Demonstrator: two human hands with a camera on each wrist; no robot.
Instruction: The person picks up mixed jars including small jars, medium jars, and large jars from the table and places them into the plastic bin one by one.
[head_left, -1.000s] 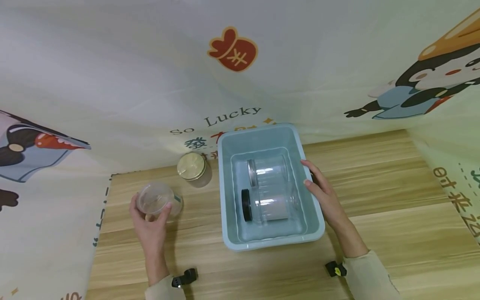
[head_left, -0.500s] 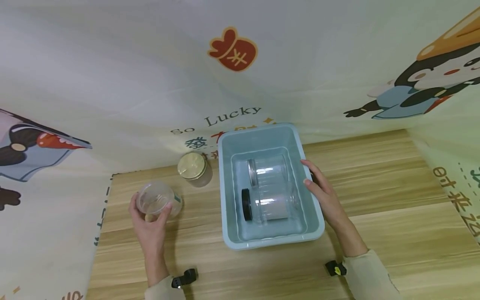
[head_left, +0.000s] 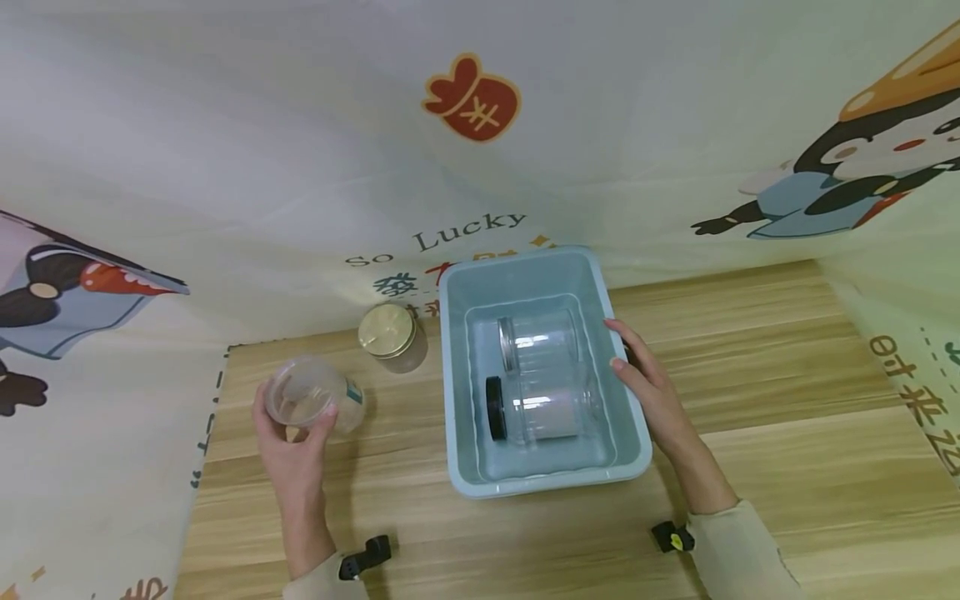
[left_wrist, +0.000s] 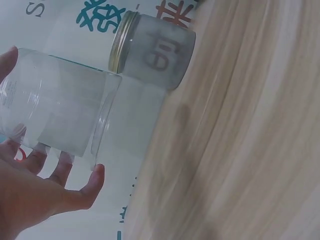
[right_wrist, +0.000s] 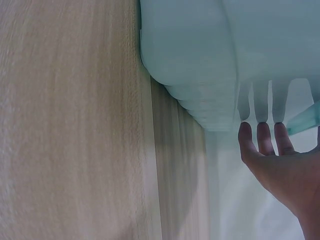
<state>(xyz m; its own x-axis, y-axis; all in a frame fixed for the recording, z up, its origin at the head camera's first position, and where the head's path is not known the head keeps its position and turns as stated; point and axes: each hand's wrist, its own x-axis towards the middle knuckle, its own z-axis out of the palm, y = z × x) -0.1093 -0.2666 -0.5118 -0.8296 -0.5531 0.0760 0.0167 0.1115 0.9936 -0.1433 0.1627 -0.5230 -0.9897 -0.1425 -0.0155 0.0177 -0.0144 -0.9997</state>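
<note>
My left hand (head_left: 291, 454) holds a clear, wide-mouthed jar (left_wrist: 62, 100) with its thumb on one side and fingers on the other. In the head view, the jar's open mouth faces up and a green label shows on its side. Just beyond stands a frosted jar (head_left: 402, 350) with a gold lid. On the right side of a light blue plastic basin (head_left: 543, 490), my right hand (head_left: 663, 408) grips the rim. Its fingertips (right_wrist: 262, 131) touch the outer wall. Inside the basin lie a clear jar with a silver lid (head_left: 536, 342) and another with a black lid (head_left: 540, 408).
Everything sits on a wood-grain table (head_left: 750, 375). A white printed cloth (head_left: 300, 167) hangs behind it and along both sides. Black cameras are strapped to both wrists.
The held jar and my left hand have shifted a little to the left, and the jar leans slightly more. My right hand stays on the basin rim.
</note>
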